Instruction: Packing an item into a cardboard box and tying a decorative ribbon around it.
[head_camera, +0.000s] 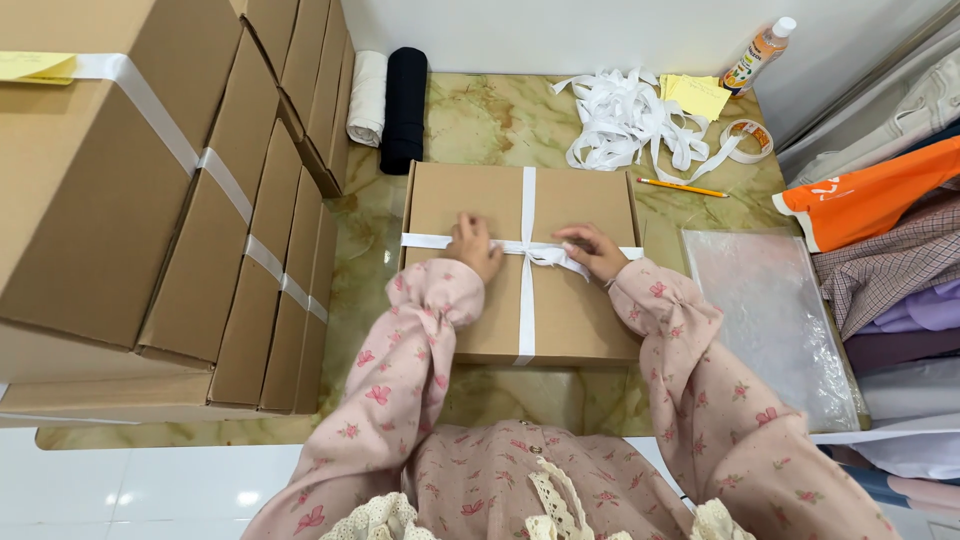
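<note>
While a flat cardboard box (520, 262) lies at the middle of a green marble-patterned table (480, 120), a person in pink floral sleeves rests both hands on its lid, where two bands of white ribbon (527, 200) cross. Fingers of the left hand (474, 245) lie pressed together flat on the crosswise band, just left of the crossing. The right hand (594, 250) sits just right of it, its fingers apparently pinching a loose ribbon end, though the grip is hard to make out from above.

A stack of larger ribbon-tied boxes (150, 210) crowds the left side of the table, close beside the flat box, with a yellow note (35, 66) stuck on the nearest. Behind the box stand a white fabric roll (368, 97) and a black fabric roll (405, 108). Farther back right lie a heap of loose ribbon (625, 120), yellow sticky notes (697, 95), a tape roll (748, 135), a small bottle (759, 50) and a pencil (683, 187). A clear plastic bag (770, 320) lies flat to the right, beside folded clothes (880, 240) piled at the table's edge.

A white wall runs behind, and white floor tiles show below the near edge. Bare tabletop remains only in narrow strips around the box.
</note>
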